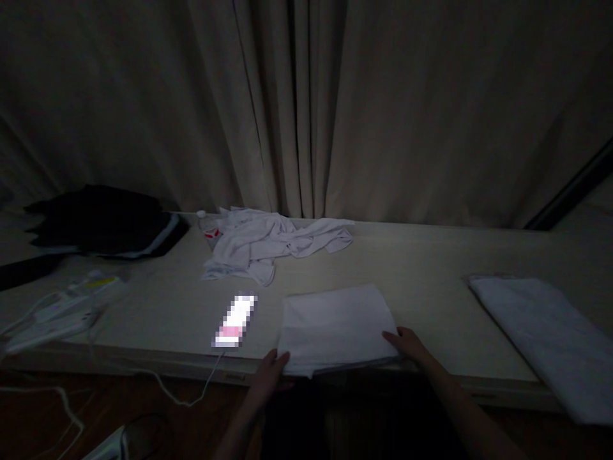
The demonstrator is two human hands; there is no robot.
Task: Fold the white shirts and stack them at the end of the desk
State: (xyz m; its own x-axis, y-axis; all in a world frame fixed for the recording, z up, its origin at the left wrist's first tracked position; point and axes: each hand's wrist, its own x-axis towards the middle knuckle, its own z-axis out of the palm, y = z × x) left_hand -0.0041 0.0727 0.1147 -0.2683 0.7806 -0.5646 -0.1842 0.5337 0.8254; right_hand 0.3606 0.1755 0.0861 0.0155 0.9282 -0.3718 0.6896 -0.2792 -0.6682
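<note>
- Folded white cloth, lower centre: left hand and right hand grip its near corners.
- Another folded cloth lies done at right.
- Crumpled white garment, centre, unfolded.

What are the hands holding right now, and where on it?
Folded white cloth: left hand at its near-left corner, right hand at its near-right corner.
</note>
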